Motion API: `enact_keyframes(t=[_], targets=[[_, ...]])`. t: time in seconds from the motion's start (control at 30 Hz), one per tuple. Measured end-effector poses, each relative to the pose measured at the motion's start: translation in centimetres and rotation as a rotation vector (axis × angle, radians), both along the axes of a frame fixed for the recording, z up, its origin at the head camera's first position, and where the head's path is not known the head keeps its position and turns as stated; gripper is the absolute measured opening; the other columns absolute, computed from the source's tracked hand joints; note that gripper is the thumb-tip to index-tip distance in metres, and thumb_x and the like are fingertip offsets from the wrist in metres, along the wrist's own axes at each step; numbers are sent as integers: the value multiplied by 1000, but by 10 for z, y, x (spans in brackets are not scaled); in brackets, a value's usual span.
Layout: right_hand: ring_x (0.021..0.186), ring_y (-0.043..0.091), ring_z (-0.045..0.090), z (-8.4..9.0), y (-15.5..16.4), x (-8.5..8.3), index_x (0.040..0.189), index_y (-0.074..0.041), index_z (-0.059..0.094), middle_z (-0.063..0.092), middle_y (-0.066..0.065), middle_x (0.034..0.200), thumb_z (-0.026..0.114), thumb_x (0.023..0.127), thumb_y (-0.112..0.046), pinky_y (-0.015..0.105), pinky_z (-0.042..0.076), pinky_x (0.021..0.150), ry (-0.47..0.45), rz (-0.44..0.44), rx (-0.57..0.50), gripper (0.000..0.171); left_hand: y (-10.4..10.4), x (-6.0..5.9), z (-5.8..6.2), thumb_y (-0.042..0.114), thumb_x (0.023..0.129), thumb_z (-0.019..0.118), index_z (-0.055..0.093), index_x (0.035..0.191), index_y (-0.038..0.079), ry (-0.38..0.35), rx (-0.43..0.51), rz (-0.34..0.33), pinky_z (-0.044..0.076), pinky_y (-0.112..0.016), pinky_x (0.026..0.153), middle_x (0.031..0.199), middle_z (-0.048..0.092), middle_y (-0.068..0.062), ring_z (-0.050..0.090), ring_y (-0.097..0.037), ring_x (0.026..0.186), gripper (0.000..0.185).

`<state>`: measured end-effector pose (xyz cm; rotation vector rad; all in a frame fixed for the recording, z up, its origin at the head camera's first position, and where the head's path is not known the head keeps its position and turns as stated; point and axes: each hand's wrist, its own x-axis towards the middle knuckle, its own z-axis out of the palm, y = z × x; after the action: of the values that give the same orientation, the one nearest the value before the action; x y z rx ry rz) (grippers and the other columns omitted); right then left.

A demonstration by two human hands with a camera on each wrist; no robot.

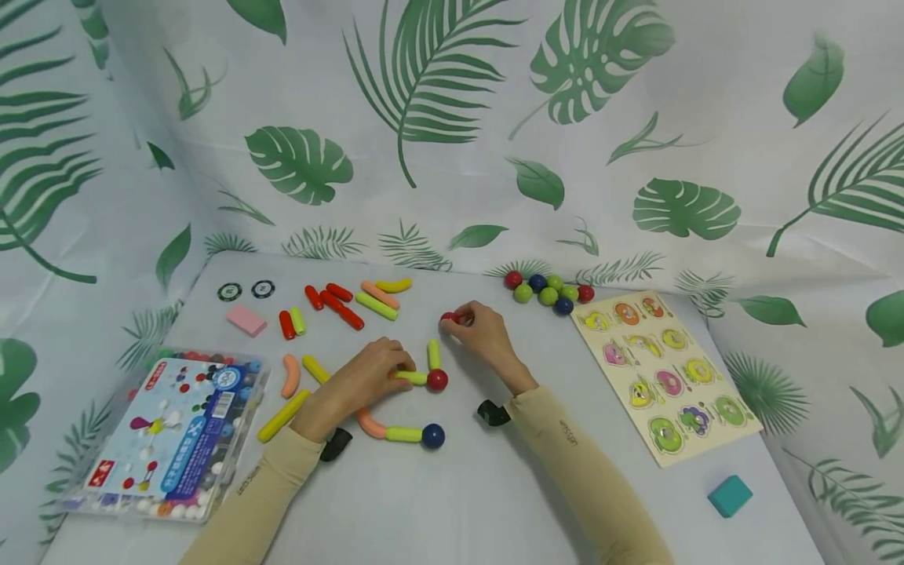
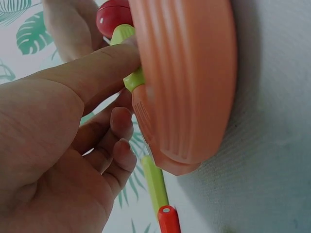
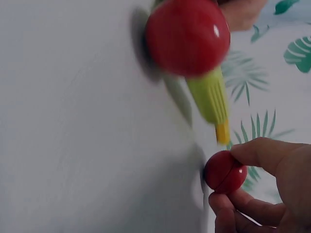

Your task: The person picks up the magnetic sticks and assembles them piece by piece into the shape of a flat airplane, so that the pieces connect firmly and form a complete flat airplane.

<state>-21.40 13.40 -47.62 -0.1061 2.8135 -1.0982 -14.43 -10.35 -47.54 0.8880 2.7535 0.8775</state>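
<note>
My left hand (image 1: 363, 377) pinches a yellow-green stick (image 1: 411, 377) that joins a red ball (image 1: 437, 380). A second yellow-green stick (image 1: 434, 355) stands out from that ball toward the far side. Between thumb and fingertips my right hand (image 1: 483, 337) holds another red ball (image 3: 226, 172), just beyond that stick's free end and apart from it. Nearer me, an orange curved piece (image 1: 370, 424) joins a yellow-green stick (image 1: 403, 434) ending in a dark blue ball (image 1: 433, 436). My left hand and forearm partly hide the linked pieces, including a yellow stick (image 1: 315, 369).
A clear-lidded box of model parts (image 1: 162, 431) lies at left. Several loose red, yellow and orange sticks (image 1: 342, 308) lie at the back left, near a pink block (image 1: 246, 320). Several balls (image 1: 548, 296) cluster behind a fruit puzzle board (image 1: 664, 377). A teal block (image 1: 730, 496) sits front right.
</note>
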Motion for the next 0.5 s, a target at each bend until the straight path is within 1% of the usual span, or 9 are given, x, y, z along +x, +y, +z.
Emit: enact_keyframes(t=[0.07,0.17,0.27,0.4,0.5], targets=[[86,22,59,0,-7,0,111,-6,67,67,9,98,73,92,-38,28,47,72,-3,17,-17,38,1,0,0,20,88,81,76,107,12,-2,-5,-6,51,-32,86,101,67,1,55,-16,97,22],[86,21,58,1,-13,3,111,-7,67,67,8,98,74,92,-38,28,47,73,-18,33,-35,37,3,-1,0,21,88,81,76,108,13,4,-17,-10,50,-31,85,100,67,2,54,-15,96,23],[84,22,58,2,-16,6,111,-8,67,67,7,97,75,92,-38,28,48,70,-34,41,-54,36,3,-1,1,21,87,81,76,108,12,11,-25,-10,49,-31,83,100,67,1,54,-15,94,23],[80,20,58,2,-19,11,110,-9,67,66,7,95,74,92,-39,27,48,66,-58,62,-59,36,2,-2,0,20,87,81,77,108,12,16,-22,-9,51,-33,87,101,67,0,56,-17,97,23],[80,19,57,2,-20,15,110,-9,67,66,6,94,74,92,-39,27,47,67,-67,78,-52,35,0,-2,-2,19,87,81,77,107,12,8,-15,-8,51,-34,89,100,67,0,57,-17,99,22]])
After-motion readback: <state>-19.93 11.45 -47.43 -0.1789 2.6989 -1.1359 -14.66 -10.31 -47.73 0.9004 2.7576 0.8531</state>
